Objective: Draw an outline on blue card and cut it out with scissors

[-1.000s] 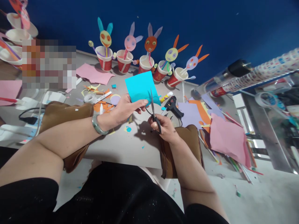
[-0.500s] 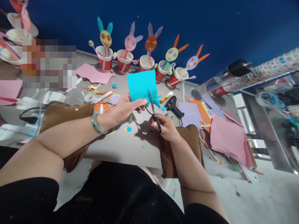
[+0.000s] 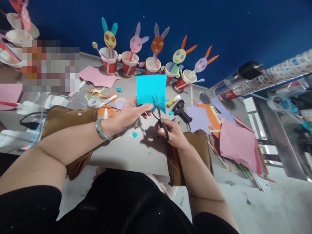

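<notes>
A sheet of bright blue paper (image 3: 151, 87) is pinched by its lower left part in my left hand (image 3: 131, 113), thumb on top. My right hand (image 3: 174, 133) grips a pair of black-handled scissors (image 3: 159, 113), whose blades point up and lie at the paper's lower right part. How far the blades are parted is hard to make out. Below the hands, small blue and yellow paper scraps (image 3: 135, 134) lie on the grey table (image 3: 122, 159).
Behind the paper stand several red paper cups (image 3: 109, 65) with rabbit-faced paper figures. To the right lie a black glue gun (image 3: 181, 112), a glue stick (image 3: 173, 100), purple paper (image 3: 198, 120) and pink paper (image 3: 237, 146). Brown cushions (image 3: 70, 126) sit under both forearms. White tape (image 3: 94, 102) lies left.
The blue paper has turned slightly and its top has shifted to the right. Both hands and the scissors stay nearly in place.
</notes>
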The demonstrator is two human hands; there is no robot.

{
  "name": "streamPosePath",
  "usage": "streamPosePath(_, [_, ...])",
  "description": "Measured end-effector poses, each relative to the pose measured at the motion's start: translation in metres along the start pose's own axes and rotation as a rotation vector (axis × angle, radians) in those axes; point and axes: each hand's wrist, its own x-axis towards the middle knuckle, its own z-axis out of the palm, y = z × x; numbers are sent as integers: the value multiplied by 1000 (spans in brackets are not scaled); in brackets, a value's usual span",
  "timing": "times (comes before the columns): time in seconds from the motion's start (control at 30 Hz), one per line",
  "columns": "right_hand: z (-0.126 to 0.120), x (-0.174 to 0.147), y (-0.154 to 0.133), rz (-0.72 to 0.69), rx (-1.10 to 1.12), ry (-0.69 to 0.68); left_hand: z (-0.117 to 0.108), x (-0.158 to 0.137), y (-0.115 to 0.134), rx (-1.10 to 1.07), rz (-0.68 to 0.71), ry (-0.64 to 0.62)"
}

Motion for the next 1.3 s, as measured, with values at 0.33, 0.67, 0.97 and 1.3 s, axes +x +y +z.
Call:
streamPosePath(0.33, [0,0,-1,-4,9,2,0,-1,1,9,18,-10])
streamPosePath(0.67, [-1,0,1,-16,-1,-9,-1,0,-3,-3,81,-54])
streamPosePath(0.97, [0,0,1,-12,18,-12,-3,1,-4,-4,80,-64])
streamPosePath(1.3, [-1,0,1,-13,35,-11,-3,1,-3,15,81,-68])
